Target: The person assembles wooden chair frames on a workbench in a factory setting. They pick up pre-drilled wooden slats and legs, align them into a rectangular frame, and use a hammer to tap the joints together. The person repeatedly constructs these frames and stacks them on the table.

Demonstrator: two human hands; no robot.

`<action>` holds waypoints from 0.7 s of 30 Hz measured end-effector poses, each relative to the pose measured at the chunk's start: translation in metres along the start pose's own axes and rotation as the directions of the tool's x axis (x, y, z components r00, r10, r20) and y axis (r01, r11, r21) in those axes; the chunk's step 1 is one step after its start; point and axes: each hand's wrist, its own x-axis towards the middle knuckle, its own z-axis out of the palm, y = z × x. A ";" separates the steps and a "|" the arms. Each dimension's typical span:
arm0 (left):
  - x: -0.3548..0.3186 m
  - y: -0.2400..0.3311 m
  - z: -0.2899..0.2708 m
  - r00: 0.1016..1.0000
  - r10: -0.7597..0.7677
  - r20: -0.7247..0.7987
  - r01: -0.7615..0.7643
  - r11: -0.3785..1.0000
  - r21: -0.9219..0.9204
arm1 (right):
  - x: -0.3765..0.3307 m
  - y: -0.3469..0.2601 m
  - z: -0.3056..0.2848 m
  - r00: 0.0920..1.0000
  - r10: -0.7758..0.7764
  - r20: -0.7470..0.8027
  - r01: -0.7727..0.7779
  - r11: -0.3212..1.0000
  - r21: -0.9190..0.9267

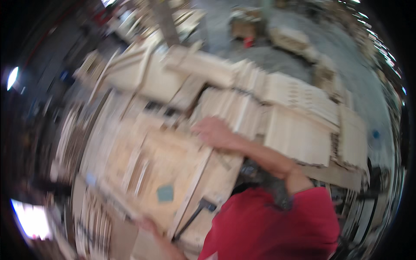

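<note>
A broad pale wooden panel (151, 160) lies tilted across the cluttered workbench (329, 173), stacks of light boards (299, 125) beyond its far edge, the right hand (212, 132) pressed flat on its far corner, the left hand (149, 226) gripping its near edge.

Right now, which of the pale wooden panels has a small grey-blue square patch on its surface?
It is the large flat panel lying in front of the person, between both hands. The grey-blue patch sits near its lower edge; the stacked panels to the right show none.
</note>
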 end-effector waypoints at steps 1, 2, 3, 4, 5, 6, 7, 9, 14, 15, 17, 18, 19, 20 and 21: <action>-0.009 0.030 0.017 0.997 0.034 0.066 -0.029 0.997 -0.071 | -0.021 0.043 0.016 0.954 0.207 0.219 -0.164 0.967 -0.197; -0.028 0.068 0.036 0.989 0.077 0.127 -0.055 0.983 -0.174 | -0.058 0.083 0.008 0.999 0.028 0.034 -0.022 0.986 -0.166; -0.046 0.100 0.053 0.977 0.129 0.167 -0.085 0.964 -0.252 | -0.078 0.102 0.012 0.915 0.364 0.174 -0.230 0.825 -0.516; -0.051 0.108 0.057 0.976 0.140 0.164 -0.095 0.961 -0.258 | -0.067 0.103 0.020 0.796 0.459 0.395 -0.159 0.787 -0.595; -0.042 0.095 0.048 0.990 0.099 0.096 -0.076 0.973 -0.218 | -0.031 0.076 0.039 0.864 0.297 0.406 -0.075 0.874 -0.479; -0.046 0.105 0.050 0.989 0.118 0.093 -0.095 0.970 -0.223 | -0.027 0.076 0.036 0.874 0.240 0.422 -0.024 0.889 -0.456; -0.050 0.119 0.052 0.985 0.139 0.101 -0.112 0.965 -0.239 | -0.023 0.082 0.024 0.876 0.193 0.442 0.022 0.900 -0.435; -0.053 0.135 0.059 0.974 0.180 0.136 -0.141 0.957 -0.254 | -0.016 0.083 0.011 0.841 0.234 0.487 -0.003 0.903 -0.430; -0.060 0.165 0.075 0.938 0.274 0.214 -0.204 0.932 -0.300 | -0.013 0.090 -0.007 0.750 0.263 0.607 -0.057 0.940 -0.337; -0.054 0.166 0.076 0.938 0.279 0.207 -0.214 0.933 -0.290 | -0.008 0.081 0.000 0.785 0.218 0.579 -0.008 0.940 -0.342; -0.054 0.168 0.077 0.933 0.286 0.220 -0.213 0.929 -0.302 | -0.019 0.082 0.006 0.853 0.166 0.495 0.008 0.944 -0.330; -0.062 0.178 0.079 0.916 0.314 0.249 -0.227 0.919 -0.324 | -0.041 0.092 0.004 0.884 0.166 0.438 -0.025 0.950 -0.310; -0.064 0.180 0.080 0.917 0.311 0.250 -0.224 0.920 -0.322 | -0.045 0.093 0.005 0.918 0.123 0.378 -0.023 0.966 -0.259; -0.061 0.180 0.080 0.917 0.307 0.253 -0.221 0.922 -0.317 | -0.052 0.092 0.005 0.933 0.022 0.360 0.127 0.914 -0.384; -0.058 0.179 0.079 0.920 0.300 0.250 -0.217 0.925 -0.310 | -0.053 0.090 0.007 0.945 -0.001 0.326 0.133 0.914 -0.384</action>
